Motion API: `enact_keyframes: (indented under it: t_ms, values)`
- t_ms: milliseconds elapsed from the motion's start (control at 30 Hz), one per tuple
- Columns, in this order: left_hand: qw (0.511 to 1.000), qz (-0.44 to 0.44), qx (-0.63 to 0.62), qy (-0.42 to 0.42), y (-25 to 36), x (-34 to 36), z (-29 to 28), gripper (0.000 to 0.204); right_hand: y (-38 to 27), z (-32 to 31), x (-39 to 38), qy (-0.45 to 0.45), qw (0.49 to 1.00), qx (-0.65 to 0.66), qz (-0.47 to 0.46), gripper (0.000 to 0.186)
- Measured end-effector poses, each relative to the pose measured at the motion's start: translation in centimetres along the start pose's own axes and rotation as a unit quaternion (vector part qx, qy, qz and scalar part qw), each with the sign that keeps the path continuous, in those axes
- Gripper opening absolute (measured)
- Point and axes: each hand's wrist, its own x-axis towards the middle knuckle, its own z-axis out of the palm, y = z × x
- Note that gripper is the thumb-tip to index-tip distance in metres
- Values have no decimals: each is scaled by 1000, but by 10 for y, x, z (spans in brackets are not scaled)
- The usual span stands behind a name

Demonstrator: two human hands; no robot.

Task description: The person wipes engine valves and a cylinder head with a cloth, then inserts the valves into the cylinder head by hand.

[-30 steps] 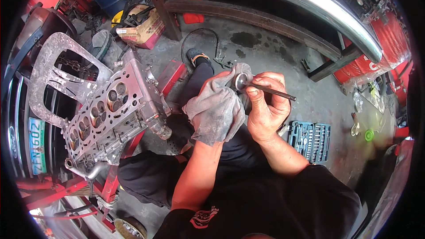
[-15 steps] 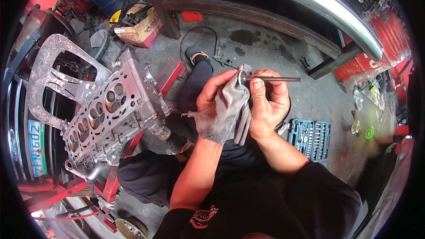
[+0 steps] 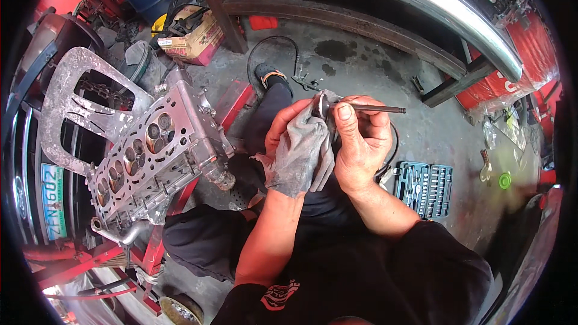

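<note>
A grey, stained rag is draped over the palm of my left hand. Its fingers are closed, pressing the cloth round the disc-shaped head of an engine valve. The thumb and fingers of my right hand pinch the dark valve stem close to that head, and the stem's free end points right. Part of the head shows at the rag's upper edge; the cloth hides the remainder. To the left of my hands, a metal cylinder head rests tilted, several valves visible in its chambers.
The cylinder head leans by a worn plastic chair and a red metal stand. Right of my forearm lies an open socket set on the floor. A chrome bumper on a bench frame spans the far side. A cardboard box stands far left.
My hands have shifted slightly left with the valve and rag. My right thumb now sits higher over the stem, and the rag is bunched differently round the valve head.
</note>
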Motion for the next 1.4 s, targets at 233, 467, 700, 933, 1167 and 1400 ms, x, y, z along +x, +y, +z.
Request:
enact_keyframes:
  t_ms: [233, 467, 700, 933, 1167, 1400]
  values:
    - [1000, -1, 13, 4, 3, -1, -3, 41, -3, 5, 2, 31, 998, -8, 45, 17]
    - [990, -29, 132, 45, 14, 2, 2, 43, -3, 1, 6, 25, 998, -33, 56, 14]
    - [981, -20, 192, 13, 14, 20, 1, 37, -11, -1, 9, -22, 991, -114, 66, 11]
    - [835, 99, 536, -77, 32, 37, 17, 18, -7, -23, 17, -162, 958, -230, -61, 12]
    - [924, 8, 381, -1, 16, 40, 1, 19, -3, -17, 16, -112, 991, -33, -59, 18]
    - [986, -123, -86, 71, 23, 12, -8, 40, 4, 6, 9, -44, 998, -41, -19, 14]
